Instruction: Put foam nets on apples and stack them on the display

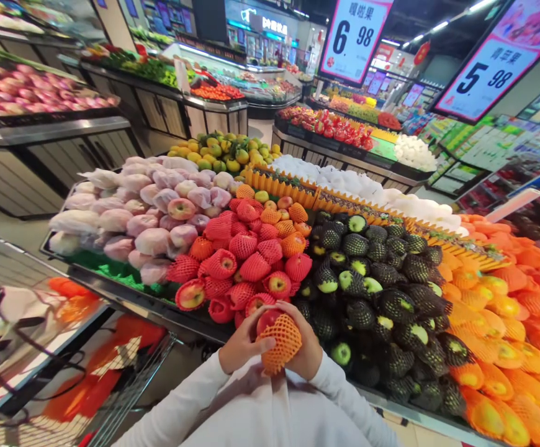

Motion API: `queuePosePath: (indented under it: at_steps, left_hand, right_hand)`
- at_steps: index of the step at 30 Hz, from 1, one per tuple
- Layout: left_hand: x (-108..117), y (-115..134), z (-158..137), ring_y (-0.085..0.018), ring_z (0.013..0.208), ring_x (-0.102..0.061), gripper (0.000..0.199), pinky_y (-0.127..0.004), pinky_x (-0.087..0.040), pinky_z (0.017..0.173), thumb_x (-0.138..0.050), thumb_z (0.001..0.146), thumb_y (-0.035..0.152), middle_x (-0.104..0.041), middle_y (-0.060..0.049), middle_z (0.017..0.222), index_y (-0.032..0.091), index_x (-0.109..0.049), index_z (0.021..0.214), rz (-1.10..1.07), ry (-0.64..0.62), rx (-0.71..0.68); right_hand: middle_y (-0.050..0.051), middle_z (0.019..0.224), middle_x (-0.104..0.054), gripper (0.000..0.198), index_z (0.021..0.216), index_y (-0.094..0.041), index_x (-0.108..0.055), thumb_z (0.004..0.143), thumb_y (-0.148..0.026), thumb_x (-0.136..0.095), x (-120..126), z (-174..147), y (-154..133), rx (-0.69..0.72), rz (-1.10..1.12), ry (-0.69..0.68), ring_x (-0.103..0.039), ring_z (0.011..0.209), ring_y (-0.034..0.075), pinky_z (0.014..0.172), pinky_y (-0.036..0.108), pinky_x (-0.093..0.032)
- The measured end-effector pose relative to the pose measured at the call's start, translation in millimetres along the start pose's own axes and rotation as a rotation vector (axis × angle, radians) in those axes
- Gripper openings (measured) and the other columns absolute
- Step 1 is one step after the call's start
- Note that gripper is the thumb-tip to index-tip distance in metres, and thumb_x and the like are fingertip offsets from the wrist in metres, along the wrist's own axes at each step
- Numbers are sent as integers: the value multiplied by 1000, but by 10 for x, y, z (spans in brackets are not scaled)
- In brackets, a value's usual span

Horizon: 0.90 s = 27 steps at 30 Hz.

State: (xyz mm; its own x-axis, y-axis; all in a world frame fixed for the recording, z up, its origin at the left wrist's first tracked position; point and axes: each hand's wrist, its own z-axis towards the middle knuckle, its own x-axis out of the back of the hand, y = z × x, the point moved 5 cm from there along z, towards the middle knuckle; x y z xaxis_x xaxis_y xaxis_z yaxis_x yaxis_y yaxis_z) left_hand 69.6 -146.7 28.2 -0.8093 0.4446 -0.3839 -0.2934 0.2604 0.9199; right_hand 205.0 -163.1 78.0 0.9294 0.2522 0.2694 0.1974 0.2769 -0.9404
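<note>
Between my two hands is a red apple point(267, 320), partly covered by an orange foam net point(283, 347). My left hand point(246, 343) wraps its left side, the thumb pressed on the net. My right hand point(306, 340) curls round the right side of the same apple. Just beyond my fingers lies a heap of apples in red foam nets point(242, 245). To the right of them are green apples in black nets point(382, 304). Pale apples in thin clear wrap point(135, 211) are piled to the left.
A metal shopping cart point(144, 372) with bags in it stands at my left. The display's dark front edge point(149, 310) runs before me. Orange-netted fruit point(503, 360) fills the right side. Price screens point(354, 38) hang overhead, and other produce stands point(158, 105) stand behind.
</note>
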Motion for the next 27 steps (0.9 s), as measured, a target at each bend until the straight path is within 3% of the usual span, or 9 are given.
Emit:
queuePosePath:
  at_steps: [4,8,11,14,18,23,27]
  left_hand:
    - [-22,163,57,-29,109,-59,71,-42,-47,95,-76,69,46,-59,-17,122,12,-51,126,335,-45,-59]
    - [-117,352,99,-30,109,-55,69,-45,-42,100,-79,62,50,-57,-15,121,14,-61,118,710,-170,-138]
    - [-198,414,118,-28,108,-55,65,-43,-43,98,-74,68,52,-56,-14,120,15,-58,119,810,-208,-159]
    - [-209,434,135,-25,101,-57,53,-39,-46,90,-65,79,48,-57,-12,112,15,-50,117,880,-85,-212]
    - [-206,486,108,-23,95,-58,22,-33,-46,78,-52,90,38,-54,-12,112,17,-49,98,1089,45,-374]
    - [-114,698,24,-19,94,-57,16,-29,-45,80,-52,92,33,-54,-9,105,17,-51,91,1094,4,-526]
    - [159,877,-59,-16,85,-54,18,-26,-43,77,-49,95,30,-57,-6,92,17,-49,81,918,-59,-550]
  right_hand:
    - [16,138,-48,102,145,-23,-28,60,-18,-84,1,-52,57,-71,233,-165,-57,119,27,105,43,-43]
    - [16,148,-38,102,144,-23,-31,58,-21,-86,21,-133,92,-127,358,-207,-45,133,30,113,47,-33]
    - [14,147,-40,95,140,-26,-37,59,-25,-86,25,-156,177,-174,406,-110,-43,135,30,114,48,-31]
    - [12,139,-50,85,134,-26,-43,61,-32,-86,40,-141,302,-210,411,61,-50,127,29,112,47,-35]
    - [9,128,-55,74,127,-25,-47,63,-36,-84,89,-130,432,-242,334,276,-56,116,26,108,43,-39]
    - [9,128,-54,74,128,-26,-43,67,-34,-82,-3,-50,382,-216,325,285,-56,114,25,105,41,-42]
    - [9,126,-54,75,125,-27,-42,63,-32,-84,-270,135,244,-174,342,248,-55,114,24,105,41,-40]
